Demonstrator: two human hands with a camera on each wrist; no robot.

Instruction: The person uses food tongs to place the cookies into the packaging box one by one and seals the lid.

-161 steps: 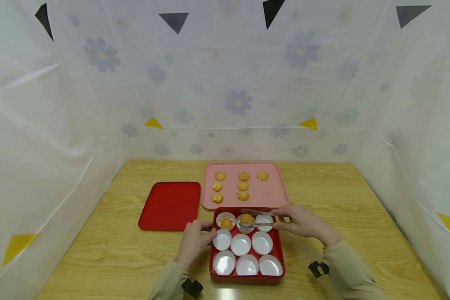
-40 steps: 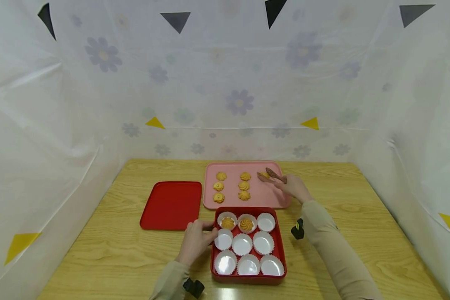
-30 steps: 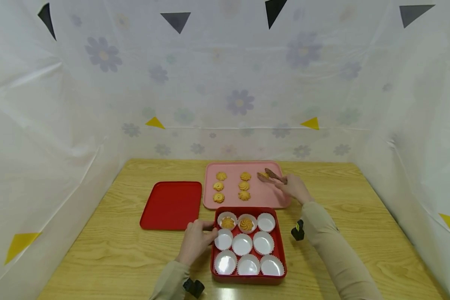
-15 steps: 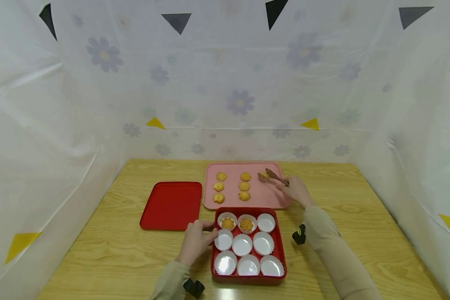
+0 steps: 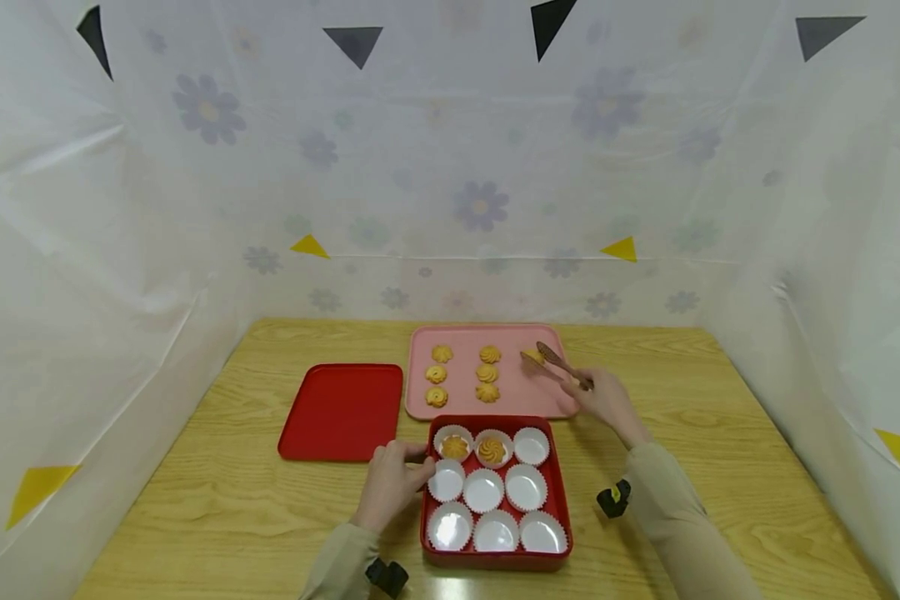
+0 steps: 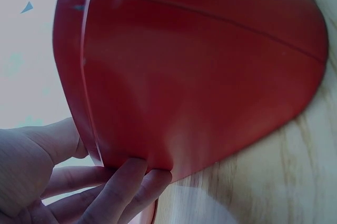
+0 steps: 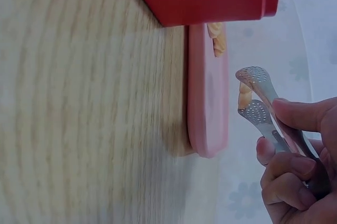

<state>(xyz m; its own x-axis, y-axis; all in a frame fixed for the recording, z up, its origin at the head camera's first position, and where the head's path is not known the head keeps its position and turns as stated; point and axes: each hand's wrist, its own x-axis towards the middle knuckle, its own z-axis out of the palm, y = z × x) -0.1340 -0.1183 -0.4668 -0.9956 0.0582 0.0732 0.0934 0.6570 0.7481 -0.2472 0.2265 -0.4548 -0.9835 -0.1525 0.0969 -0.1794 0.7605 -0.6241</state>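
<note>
My right hand (image 5: 607,402) grips a pair of metal tongs (image 7: 255,75) with perforated tips. Between the tips a piped butter cookie (image 7: 245,95) is pinched, held up off the pink tray (image 5: 525,402) in the right wrist view. My left hand (image 5: 392,485) holds the far left corner of the red box (image 6: 200,71), thumb at the rim and fingers against the outer wall. Nine white paper cups line the box in rows; the far-left cup and the far-middle cup (image 5: 506,438) each contain a cookie (image 5: 491,451).
Several cookies (image 5: 487,373) lie in two columns on the pink tray behind the box. A flat red lid (image 5: 341,412) lies on the wooden table (image 5: 217,500) to the left. A white flower-print sheet (image 5: 390,183) encloses the back and sides.
Earlier, the tongs set a cookie in the far-middle cup, then closed around the tray's right-hand cookie. Now that cookie is raised and my right hand has drawn slightly back and right. My left hand stays put.
</note>
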